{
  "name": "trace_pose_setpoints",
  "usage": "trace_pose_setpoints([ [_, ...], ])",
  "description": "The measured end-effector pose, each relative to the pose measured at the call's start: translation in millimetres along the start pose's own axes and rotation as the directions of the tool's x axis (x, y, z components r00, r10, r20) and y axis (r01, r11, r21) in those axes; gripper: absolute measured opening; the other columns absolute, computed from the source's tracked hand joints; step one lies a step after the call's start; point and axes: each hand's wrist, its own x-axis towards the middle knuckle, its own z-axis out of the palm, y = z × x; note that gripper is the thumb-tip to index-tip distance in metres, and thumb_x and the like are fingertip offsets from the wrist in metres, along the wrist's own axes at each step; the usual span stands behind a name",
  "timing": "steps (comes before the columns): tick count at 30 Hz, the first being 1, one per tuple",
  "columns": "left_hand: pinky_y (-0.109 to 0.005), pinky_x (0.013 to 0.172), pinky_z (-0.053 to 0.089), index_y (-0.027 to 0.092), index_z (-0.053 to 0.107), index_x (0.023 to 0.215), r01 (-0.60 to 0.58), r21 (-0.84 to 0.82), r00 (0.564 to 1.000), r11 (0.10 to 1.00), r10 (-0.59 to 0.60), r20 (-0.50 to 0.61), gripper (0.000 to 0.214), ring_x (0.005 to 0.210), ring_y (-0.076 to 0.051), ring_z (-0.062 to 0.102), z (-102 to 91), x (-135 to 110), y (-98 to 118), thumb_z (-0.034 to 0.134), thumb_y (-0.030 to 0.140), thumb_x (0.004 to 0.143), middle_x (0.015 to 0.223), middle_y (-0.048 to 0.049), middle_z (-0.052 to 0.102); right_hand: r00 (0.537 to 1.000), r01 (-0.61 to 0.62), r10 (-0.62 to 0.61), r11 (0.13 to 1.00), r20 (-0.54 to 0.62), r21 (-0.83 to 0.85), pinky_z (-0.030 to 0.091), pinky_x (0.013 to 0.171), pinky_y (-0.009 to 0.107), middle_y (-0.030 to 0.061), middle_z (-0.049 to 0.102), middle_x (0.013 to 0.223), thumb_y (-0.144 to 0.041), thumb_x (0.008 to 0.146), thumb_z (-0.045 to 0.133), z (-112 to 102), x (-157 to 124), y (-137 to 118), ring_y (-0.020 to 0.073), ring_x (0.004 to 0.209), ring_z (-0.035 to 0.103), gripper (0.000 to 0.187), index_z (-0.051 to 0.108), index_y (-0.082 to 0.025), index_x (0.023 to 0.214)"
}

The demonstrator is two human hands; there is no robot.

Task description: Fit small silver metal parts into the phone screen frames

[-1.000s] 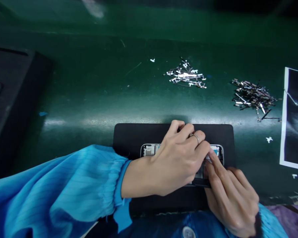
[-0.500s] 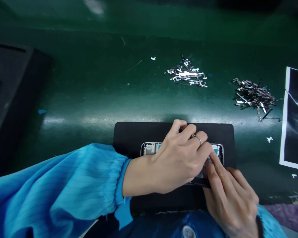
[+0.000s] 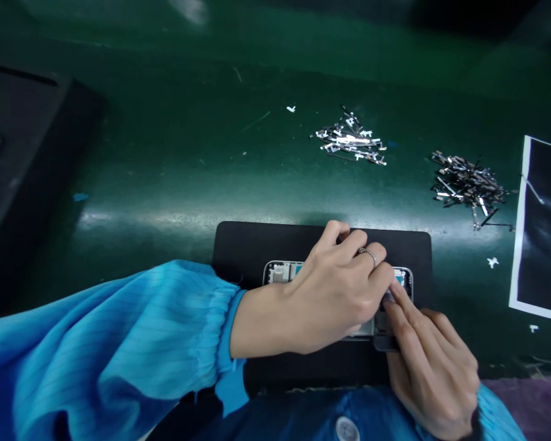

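Observation:
An opened phone frame [image 3: 278,272] with a silver rim lies lengthwise on a black mat [image 3: 248,242]. My left hand [image 3: 333,288], wearing a ring, reaches across its middle. Its fingers are curled, and their tips are hidden from view. On the phone's right end rests my right hand [image 3: 429,355], fingers close together, index fingertip meeting the left hand's fingers. A dark flat piece [image 3: 386,342] pokes out below the right fingers at the phone's near edge. Whatever the fingertips pinch inside the phone is covered by the hands.
Behind the mat, a pile of small flex-like strips [image 3: 351,141] lies on the green table [image 3: 165,165]. A second, darker pile [image 3: 468,180] sits to the right. A white-bordered black sheet [image 3: 539,233] is at far right, a dark box [image 3: 32,135] at left.
The dark piece by my right fingers has turned from a thin bar to a flatter face lying at the phone's near edge. Both hands stay nearly in place; the view shifts slightly.

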Motion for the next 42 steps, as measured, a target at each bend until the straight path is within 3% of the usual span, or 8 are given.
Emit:
trace_pose_setpoints([
  [4, -0.035, 0.061, 0.034, 0.012, 0.045, 0.063, 0.004, 0.000, 1.000, 1.000, -0.004, 0.000, 0.011, 0.062, -0.016, 0.036, 0.2, -1, -1, 0.043, 0.007, 0.072, 0.062, -0.0030, 0.042, 1.000, 0.005, -0.005, 1.000, -0.009, -0.005, 0.044, 0.057, 0.034, 0.0300, 0.056, 0.098, 0.003, 0.072, 0.043, 0, -3, 2, 0.0250, 0.075, 0.061, 0.020, 0.054, 0.004, 0.089],
  [8, -0.034, 0.061, 0.034, 0.012, 0.045, 0.064, -0.029, -0.007, 0.999, 1.000, 0.029, 0.018, 0.006, 0.062, -0.016, 0.036, -0.6, -1, -2, 0.044, 0.009, 0.070, 0.064, -0.0030, 0.041, 1.000, 0.029, -0.028, 0.999, 0.013, -0.022, 0.044, 0.057, 0.034, 0.0292, 0.056, 0.099, 0.000, 0.073, 0.044, 1, -2, 2, 0.0266, 0.077, 0.060, 0.021, 0.055, 0.003, 0.091],
  [16, -0.034, 0.061, 0.033, 0.012, 0.045, 0.065, -0.025, -0.004, 0.999, 1.000, 0.025, 0.037, 0.003, 0.064, -0.017, 0.036, -0.9, -1, -4, 0.044, 0.011, 0.068, 0.065, -0.0033, 0.040, 0.997, -0.041, 0.041, 0.999, 0.062, -0.009, 0.044, 0.057, 0.032, 0.0265, 0.057, 0.101, 0.000, 0.076, 0.043, -2, 7, 2, 0.0246, 0.081, 0.059, 0.023, 0.053, 0.000, 0.096],
  [21, -0.034, 0.062, 0.033, 0.012, 0.046, 0.067, -0.011, -0.049, 0.999, 0.999, 0.013, 0.038, 0.004, 0.064, -0.016, 0.036, -1.8, 0, -4, 0.043, 0.010, 0.069, 0.067, -0.0041, 0.042, 0.996, -0.004, 0.008, 0.999, 0.091, -0.048, 0.044, 0.058, 0.032, 0.0257, 0.057, 0.101, -0.001, 0.076, 0.043, -1, 10, 4, 0.0243, 0.080, 0.060, 0.022, 0.053, 0.001, 0.096],
  [28, -0.033, 0.062, 0.033, 0.013, 0.045, 0.065, 0.036, -0.069, 0.999, 0.997, -0.033, 0.036, 0.007, 0.063, -0.016, 0.036, -2.2, 1, -3, 0.042, 0.008, 0.070, 0.066, -0.0037, 0.042, 1.000, 0.014, -0.013, 0.999, 0.006, -0.040, 0.043, 0.058, 0.033, 0.0261, 0.056, 0.103, 0.002, 0.074, 0.044, 2, 1, 5, 0.0237, 0.078, 0.060, 0.027, 0.052, 0.002, 0.099],
  [33, -0.033, 0.063, 0.034, 0.012, 0.046, 0.065, 0.046, -0.057, 0.997, 0.997, -0.042, 0.070, 0.011, 0.065, -0.016, 0.038, -3.8, 1, -2, 0.041, 0.008, 0.073, 0.066, -0.0041, 0.044, 1.000, -0.002, 0.005, 0.998, 0.030, -0.069, 0.043, 0.059, 0.032, 0.0239, 0.057, 0.102, 0.000, 0.075, 0.044, 3, 5, 5, 0.0225, 0.078, 0.059, 0.028, 0.052, 0.000, 0.101],
  [36, -0.034, 0.064, 0.035, 0.011, 0.050, 0.067, 0.019, 0.025, 0.999, 1.000, -0.020, 0.037, 0.015, 0.068, -0.018, 0.042, -3.2, 2, -1, 0.039, 0.007, 0.077, 0.069, -0.0057, 0.049, 1.000, -0.024, 0.024, 0.999, 0.017, -0.027, 0.043, 0.059, 0.032, 0.0253, 0.058, 0.098, 0.001, 0.074, 0.044, 3, 6, 6, 0.0217, 0.076, 0.059, 0.027, 0.053, 0.001, 0.100],
  [42, -0.034, 0.069, 0.038, 0.012, 0.058, 0.075, -0.048, 0.187, 0.986, 0.981, 0.077, -0.150, 0.020, 0.067, -0.015, 0.046, -0.9, 5, -1, 0.039, 0.010, 0.083, 0.065, -0.0025, 0.055, 1.000, -0.025, 0.025, 0.999, -0.012, 0.026, 0.041, 0.055, 0.033, 0.0276, 0.059, 0.090, 0.003, 0.071, 0.046, 3, 4, 6, 0.0212, 0.065, 0.057, 0.025, 0.054, 0.004, 0.094],
])
